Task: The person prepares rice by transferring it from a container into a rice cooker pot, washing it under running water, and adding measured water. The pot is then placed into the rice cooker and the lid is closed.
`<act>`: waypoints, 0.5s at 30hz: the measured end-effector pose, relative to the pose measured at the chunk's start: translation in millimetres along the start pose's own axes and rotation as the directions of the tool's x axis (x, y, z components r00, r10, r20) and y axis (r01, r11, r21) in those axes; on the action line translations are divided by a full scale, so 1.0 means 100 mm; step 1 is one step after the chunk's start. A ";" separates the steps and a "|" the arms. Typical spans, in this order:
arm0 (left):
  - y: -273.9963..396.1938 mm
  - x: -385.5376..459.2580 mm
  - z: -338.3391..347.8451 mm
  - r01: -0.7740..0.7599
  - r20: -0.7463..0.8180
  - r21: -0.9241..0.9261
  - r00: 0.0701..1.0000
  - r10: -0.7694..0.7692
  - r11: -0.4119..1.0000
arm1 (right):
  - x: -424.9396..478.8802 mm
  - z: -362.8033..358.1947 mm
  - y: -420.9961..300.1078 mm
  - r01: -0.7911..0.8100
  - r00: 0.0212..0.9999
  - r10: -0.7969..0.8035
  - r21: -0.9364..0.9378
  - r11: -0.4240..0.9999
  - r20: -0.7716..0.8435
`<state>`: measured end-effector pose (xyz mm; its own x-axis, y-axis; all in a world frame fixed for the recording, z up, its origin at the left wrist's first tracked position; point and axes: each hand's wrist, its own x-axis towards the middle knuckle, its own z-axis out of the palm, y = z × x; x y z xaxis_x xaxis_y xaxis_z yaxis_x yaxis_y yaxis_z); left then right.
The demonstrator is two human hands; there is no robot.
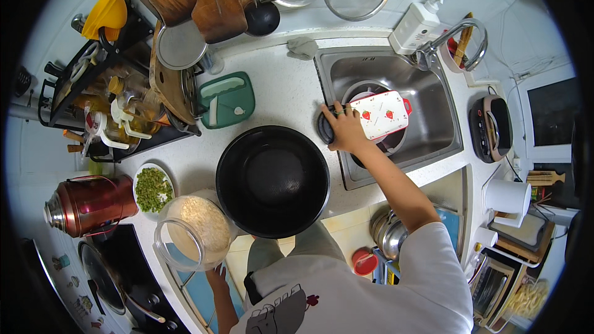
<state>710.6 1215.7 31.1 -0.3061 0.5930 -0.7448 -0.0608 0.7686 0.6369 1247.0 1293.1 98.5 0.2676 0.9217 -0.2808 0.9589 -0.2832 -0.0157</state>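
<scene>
My right hand (347,127) reaches to the sink's left rim, its fingers spread over a dark round object (326,125), beside a white strawberry-patterned dish (383,115) with red handles. Whether it grips the dark object or only touches it cannot be told. My left hand (217,274) is below a clear jar (204,229) of pale grains or flakes, partly hidden by it; its grip is unclear. Between my hands a large black wok or pan (273,182) sits at the counter's front edge. Left of the jar is a white bowl of chopped greens (154,190).
A green cutting board (227,99) lies behind the pan. A steel sink (427,102) with a faucet (457,39) is at right. A red thermos (95,205) and a black stove (134,269) stand left. Wooden spatulas (218,14) and strainers hang above.
</scene>
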 end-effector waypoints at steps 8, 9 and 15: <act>-0.01 0.33 0.05 0.115 0.375 -0.513 0.922 0.101 0.851 | 0.28 0.36 -0.08 0.182 0.981 -0.183 -0.021 0.983 -0.065; -0.01 0.31 0.06 -0.001 0.313 -0.385 0.940 0.132 0.923 | 0.27 0.32 -0.05 0.192 0.980 -0.192 0.002 0.981 -0.059; 0.38 0.07 0.09 -0.104 0.096 -0.299 0.986 0.139 0.949 | -0.22 -1.19 -1.02 0.398 0.872 -0.165 0.470 0.788 -0.462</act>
<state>714.7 1251.4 48.8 -0.2185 0.7141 -0.6651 -0.3094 0.5957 0.7412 1154.8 1332.8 220.2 0.1188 0.9723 0.2012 0.8182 0.0189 -0.5746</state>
